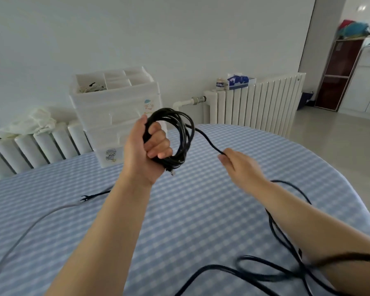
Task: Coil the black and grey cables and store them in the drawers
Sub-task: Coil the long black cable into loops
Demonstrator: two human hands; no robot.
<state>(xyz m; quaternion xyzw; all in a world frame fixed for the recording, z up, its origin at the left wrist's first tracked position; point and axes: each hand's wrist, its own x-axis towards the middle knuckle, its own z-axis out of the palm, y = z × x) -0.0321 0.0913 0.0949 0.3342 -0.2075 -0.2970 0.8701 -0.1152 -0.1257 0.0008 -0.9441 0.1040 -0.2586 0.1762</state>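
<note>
Black cable (175, 133) coil clenched in left grip (146, 146), tail pinched by right grip (237, 165)

We see a table (201, 210) covered in a blue-and-white checked cloth, rounded at its far right edge. On it, at the far side, stands a white plastic drawer unit (115, 116). Nearer us and left of the unit, a grey cable (30, 226) lies across the cloth. Nearer us and right of the unit, loose loops of black cable (282, 238) lie on it.
</note>
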